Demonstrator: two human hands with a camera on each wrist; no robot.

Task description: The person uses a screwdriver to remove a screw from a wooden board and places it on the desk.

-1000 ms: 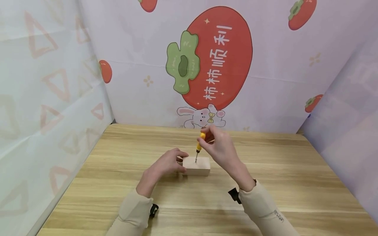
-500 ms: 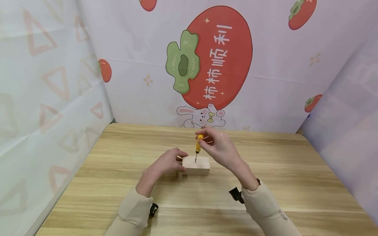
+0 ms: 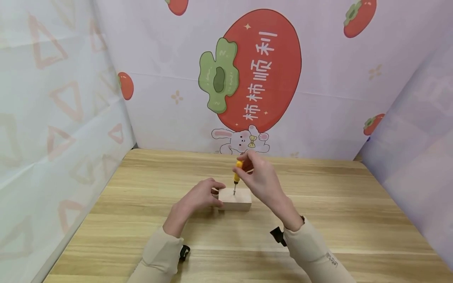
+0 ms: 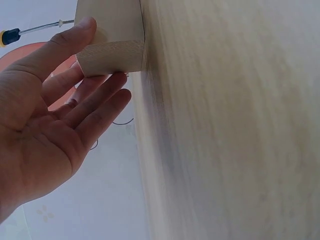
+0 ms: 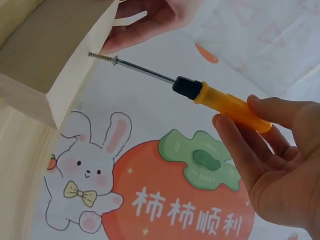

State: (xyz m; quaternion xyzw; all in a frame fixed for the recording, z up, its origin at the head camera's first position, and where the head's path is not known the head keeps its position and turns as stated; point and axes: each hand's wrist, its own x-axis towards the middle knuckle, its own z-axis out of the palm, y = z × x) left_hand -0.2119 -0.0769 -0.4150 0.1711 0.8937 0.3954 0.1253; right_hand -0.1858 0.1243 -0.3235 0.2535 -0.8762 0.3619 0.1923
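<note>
A pale wooden block [image 3: 240, 199] lies on the table, its left end gripped by my left hand [image 3: 199, 196], thumb on the near side and fingers on the far side. My right hand [image 3: 262, 177] pinches the yellow handle of a screwdriver [image 5: 227, 106] between thumb and fingers. The shaft slants down to a screw [image 5: 102, 57] standing in the block's top face, with the driver's tip at the screw head. Much of the screw's thread shows above the wood. In the left wrist view the screw head [image 4: 61, 23] and the driver's dark collar also show.
The wood-grain table [image 3: 336, 220] spreads around the block. A printed cloth [image 3: 170, 47] with a large red persimmon and a rabbit hangs behind the table's far edge. More cloth walls stand at left and right. Black straps [image 3: 184, 252] circle the sleeves.
My right hand has shifted slightly and its fingers have changed position on the screwdriver handle, which tilts a little differently. The left hand and the block stay in place.
</note>
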